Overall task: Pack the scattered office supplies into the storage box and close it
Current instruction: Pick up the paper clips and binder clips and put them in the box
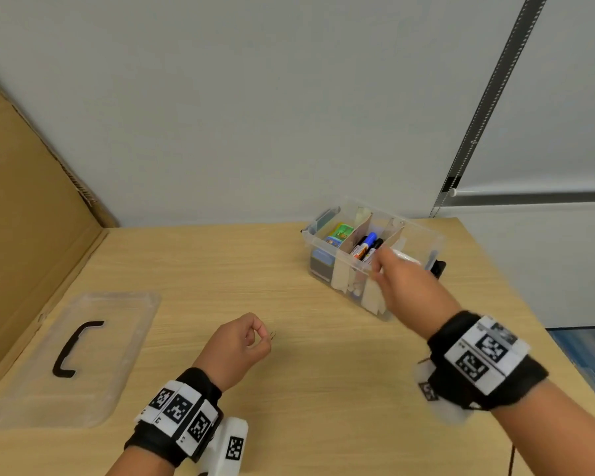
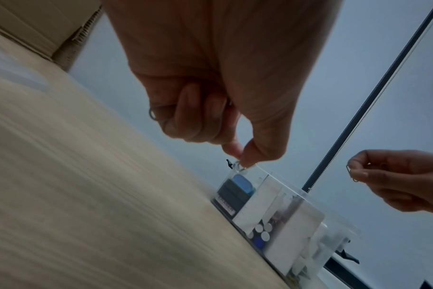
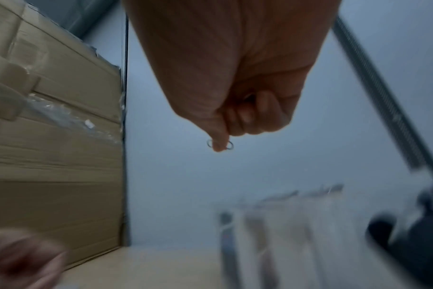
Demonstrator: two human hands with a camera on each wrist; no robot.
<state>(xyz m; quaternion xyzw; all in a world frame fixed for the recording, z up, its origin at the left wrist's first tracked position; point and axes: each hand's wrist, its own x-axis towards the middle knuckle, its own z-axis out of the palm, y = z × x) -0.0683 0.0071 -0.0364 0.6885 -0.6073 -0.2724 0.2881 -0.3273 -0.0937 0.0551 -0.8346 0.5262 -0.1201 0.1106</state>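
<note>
The clear storage box point(image 1: 423, 235) stands open at the table's far right, split by cardboard dividers, with markers point(image 1: 370, 247) and an eraser point(image 1: 320, 262) inside. Its clear lid point(image 1: 117, 324) with a black handle point(image 1: 73, 348) lies flat at the left. My left hand point(image 1: 260, 334) hovers mid-table and pinches a paper clip point(image 1: 273, 334); the left wrist view shows another clip point(image 2: 152, 113) tucked in the curled fingers. My right hand point(image 1: 378, 266), blurred, is at the box's near rim and pinches a paper clip point(image 3: 220, 145) between thumb and forefinger.
A large cardboard sheet point(image 1: 31, 218) leans along the left edge of the wooden table point(image 1: 306, 389). A grey wall rises right behind the box. The table's right edge runs close past the box, with a black latch point(image 1: 438, 267) sticking out there.
</note>
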